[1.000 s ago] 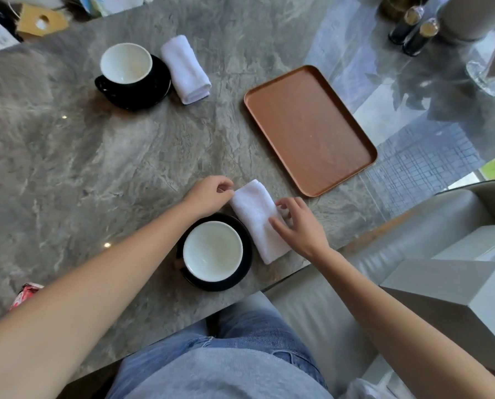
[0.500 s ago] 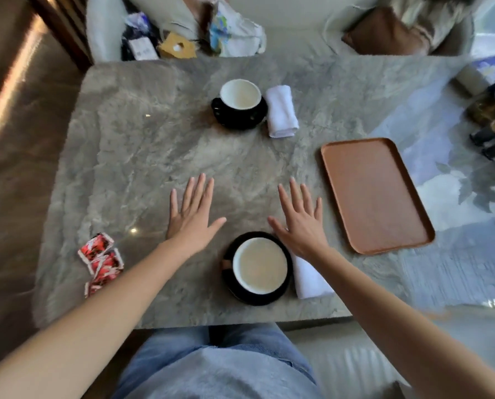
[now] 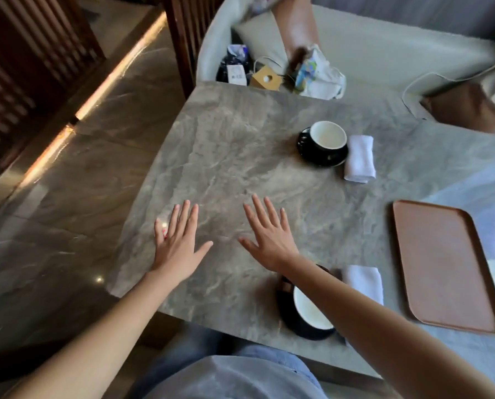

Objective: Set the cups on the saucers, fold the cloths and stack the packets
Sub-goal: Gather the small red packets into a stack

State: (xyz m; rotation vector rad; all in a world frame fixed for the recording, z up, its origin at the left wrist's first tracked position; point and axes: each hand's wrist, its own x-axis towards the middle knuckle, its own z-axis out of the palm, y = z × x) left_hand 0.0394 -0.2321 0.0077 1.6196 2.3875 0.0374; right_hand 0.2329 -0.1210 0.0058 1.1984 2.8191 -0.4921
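- Since the earlier frame both hands sit further toward the left edge of the grey marble-patterned table (image 3: pixel 234 156), and the red packets (image 3: pixel 164 232) that lay clear of the left hand are now almost wholly hidden under it.
- Left hand (image 3: pixel 177 246) lies palm down with its fingers spread apart, gripping nothing; only a sliver of red shows beside its little finger.
- Right hand (image 3: pixel 269 237) is likewise flat and splayed over bare tabletop, empty.
- Near black cup with a white inside (image 3: pixel 309 311) stands on its black saucer (image 3: pixel 283 306) at the table's near edge, partly covered by the right forearm.
- Folded white cloth (image 3: pixel 364 282) lies just beside that saucer on the right.
- Far black cup with a white inside (image 3: pixel 328 135) sits on a second black saucer (image 3: pixel 312 156), with another folded white cloth (image 3: pixel 360 158) touching the saucer's right rim.
- Rectangular brown wooden tray (image 3: pixel 447 263) rests at the right, apart from the cups.
- White label on a dark bag (image 3: pixel 236 72) beyond the table is too blurred to read.
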